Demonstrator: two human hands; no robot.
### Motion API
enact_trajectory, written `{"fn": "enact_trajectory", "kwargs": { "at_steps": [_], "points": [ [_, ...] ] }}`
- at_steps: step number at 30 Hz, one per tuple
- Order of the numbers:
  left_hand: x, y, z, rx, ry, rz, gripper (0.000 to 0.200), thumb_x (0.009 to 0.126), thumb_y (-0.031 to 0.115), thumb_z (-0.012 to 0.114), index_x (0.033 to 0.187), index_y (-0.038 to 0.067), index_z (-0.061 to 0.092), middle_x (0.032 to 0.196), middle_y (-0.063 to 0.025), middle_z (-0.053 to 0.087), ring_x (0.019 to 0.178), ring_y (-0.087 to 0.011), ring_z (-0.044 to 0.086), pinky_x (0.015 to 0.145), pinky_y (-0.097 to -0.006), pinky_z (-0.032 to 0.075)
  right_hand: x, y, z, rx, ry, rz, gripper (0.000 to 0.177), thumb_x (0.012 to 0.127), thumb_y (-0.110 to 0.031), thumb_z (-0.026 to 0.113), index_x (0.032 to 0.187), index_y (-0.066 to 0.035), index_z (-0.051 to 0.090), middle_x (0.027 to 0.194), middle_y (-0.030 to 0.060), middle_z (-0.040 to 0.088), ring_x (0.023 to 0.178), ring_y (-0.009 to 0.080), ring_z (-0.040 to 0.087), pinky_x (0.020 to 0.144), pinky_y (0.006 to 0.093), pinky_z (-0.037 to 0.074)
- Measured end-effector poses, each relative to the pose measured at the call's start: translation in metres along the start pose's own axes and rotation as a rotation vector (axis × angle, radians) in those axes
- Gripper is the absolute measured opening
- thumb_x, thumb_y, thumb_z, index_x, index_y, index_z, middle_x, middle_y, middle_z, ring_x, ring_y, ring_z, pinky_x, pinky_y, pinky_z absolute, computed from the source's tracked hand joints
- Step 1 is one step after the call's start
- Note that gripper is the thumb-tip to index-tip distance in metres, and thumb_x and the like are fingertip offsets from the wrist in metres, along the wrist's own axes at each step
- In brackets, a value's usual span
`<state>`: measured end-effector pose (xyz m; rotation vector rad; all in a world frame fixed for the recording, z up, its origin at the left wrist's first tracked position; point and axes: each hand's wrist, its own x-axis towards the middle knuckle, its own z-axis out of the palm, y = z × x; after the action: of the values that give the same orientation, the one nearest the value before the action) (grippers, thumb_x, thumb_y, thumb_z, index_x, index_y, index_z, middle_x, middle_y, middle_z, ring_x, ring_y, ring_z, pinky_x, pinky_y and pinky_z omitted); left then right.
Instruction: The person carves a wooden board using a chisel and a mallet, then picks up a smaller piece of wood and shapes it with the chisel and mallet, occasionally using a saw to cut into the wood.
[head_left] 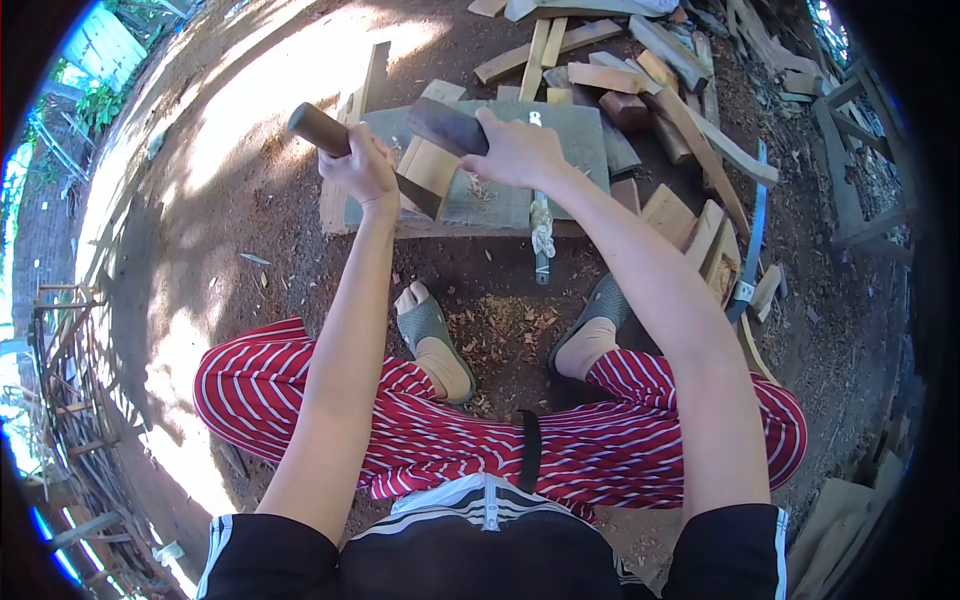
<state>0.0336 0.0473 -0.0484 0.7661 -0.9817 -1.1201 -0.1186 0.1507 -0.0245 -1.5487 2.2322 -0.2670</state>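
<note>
My left hand [362, 172] is closed around the thick round wooden handle [322, 131] of a bladed tool. Its dark, broad blade [418, 197] comes out on the other side of the fist, near a pale wood piece [430, 165]. My right hand [515, 150] grips a dark wooden block [447, 125], which points left above the same piece. Both hands are over a low grey-topped work board [575, 150]. On the board, right of the pale piece, lies a narrow tool [541, 230] with cloth wrapped around it, its end overhanging the near edge.
Many wood offcuts [690, 130] are heaped behind and right of the board. A saw with a bluish blade [755, 230] stands among them. Shavings [505, 325] cover the dirt between my sandalled feet [430, 330]. A stick rack [80, 380] is at far left.
</note>
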Motion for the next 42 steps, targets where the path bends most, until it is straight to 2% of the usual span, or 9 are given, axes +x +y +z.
{"fn": "enact_trajectory", "kwargs": {
  "at_steps": [3,10,13,18,19,26,33,39,42],
  "points": [
    [0.008,-0.004,-0.011,-0.041,0.088,-0.063,0.015,0.08,0.005,0.055,0.076,0.005,0.041,0.05,-0.002,0.044,0.036,-0.0098,0.04,0.032,-0.0259,0.031,0.016,0.01,0.029,-0.088,0.008,-0.088,0.07,0.083,-0.053,0.061,0.136,-0.01,0.041,0.107,0.0219,0.069,0.099,0.0368,0.067,0.083,0.049,0.053],
    [0.015,0.001,-0.028,-0.079,0.306,-0.177,0.016,0.081,0.007,0.056,0.073,0.006,0.041,0.049,-0.0018,0.043,0.034,-0.0096,0.039,0.03,-0.0267,0.029,0.016,0.017,0.052,-0.068,0.057,-0.116,0.058,0.084,-0.046,0.064,0.123,-0.008,0.044,0.089,0.0209,0.07,0.085,0.0411,0.068,0.074,0.0501,0.054],
    [0.022,0.012,-0.033,-0.099,0.045,-0.155,0.014,0.079,0.008,0.056,0.07,0.006,0.045,0.046,-0.0006,0.044,0.033,-0.0094,0.038,0.031,-0.0278,0.029,0.019,0.021,0.058,-0.063,0.112,-0.117,0.056,0.083,-0.045,0.064,0.119,-0.007,0.045,0.086,0.0211,0.07,0.083,0.0414,0.068,0.072,0.0505,0.054],
    [0.031,0.032,-0.003,-0.122,-0.127,-0.117,0.027,0.08,0.01,0.052,0.057,0.011,0.039,0.046,0.0001,0.038,0.034,-0.012,0.035,0.035,-0.0293,0.029,0.017,0.021,0.058,-0.014,0.16,-0.165,0.055,0.08,-0.043,0.066,0.115,-0.005,0.047,0.084,0.0191,0.07,0.079,0.0408,0.069,0.069,0.0503,0.054],
    [0.029,0.029,0.0,-0.199,-0.207,-0.086,0.014,0.08,0.008,0.055,0.069,0.005,0.047,0.046,-0.0033,0.044,0.034,-0.0118,0.039,0.033,-0.0291,0.029,0.018,0.021,0.055,-0.01,0.115,-0.152,0.056,0.079,-0.043,0.066,0.116,-0.005,0.047,0.087,0.0195,0.071,0.081,0.0407,0.069,0.071,0.0504,0.054],
    [0.018,0.011,0.019,-0.18,-0.317,-0.117,0.015,0.08,0.005,0.059,0.073,0.004,0.046,0.047,-0.0045,0.041,0.034,-0.0132,0.038,0.035,-0.0288,0.03,0.029,0.032,0.059,0.012,0.084,-0.17,0.063,0.078,-0.047,0.067,0.119,-0.005,0.046,0.092,0.025,0.069,0.087,0.0431,0.068,0.075,0.0519,0.053],
    [0.012,0.001,0.024,-0.08,-0.319,-0.129,0.009,0.081,0.007,0.056,0.074,0.003,0.051,0.047,-0.0047,0.041,0.035,-0.0139,0.038,0.037,-0.0305,0.031,0.027,0.03,0.057,0.022,0.076,-0.156,0.061,0.08,-0.046,0.067,0.119,-0.004,0.046,0.094,0.0243,0.069,0.089,0.0427,0.067,0.076,0.0515,0.053],
    [0.015,0.0,0.02,-0.126,-0.309,-0.12,0.016,0.08,0.005,0.058,0.07,0.004,0.046,0.048,-0.005,0.042,0.035,-0.0138,0.038,0.035,-0.0291,0.031,0.027,0.029,0.054,-0.001,0.048,-0.151,0.058,0.081,-0.045,0.065,0.119,-0.004,0.049,0.099,0.0204,0.071,0.093,0.0377,0.069,0.079,0.0492,0.054],
    [0.017,0.002,0.018,-0.131,-0.293,-0.108,0.019,0.08,0.005,0.058,0.067,0.004,0.045,0.048,-0.0056,0.043,0.035,-0.0136,0.038,0.035,-0.0289,0.031,0.027,0.029,0.056,0.013,0.049,-0.166,0.06,0.082,-0.045,0.066,0.12,-0.004,0.046,0.095,0.0242,0.069,0.089,0.042,0.068,0.076,0.0507,0.054]
  ]
}}
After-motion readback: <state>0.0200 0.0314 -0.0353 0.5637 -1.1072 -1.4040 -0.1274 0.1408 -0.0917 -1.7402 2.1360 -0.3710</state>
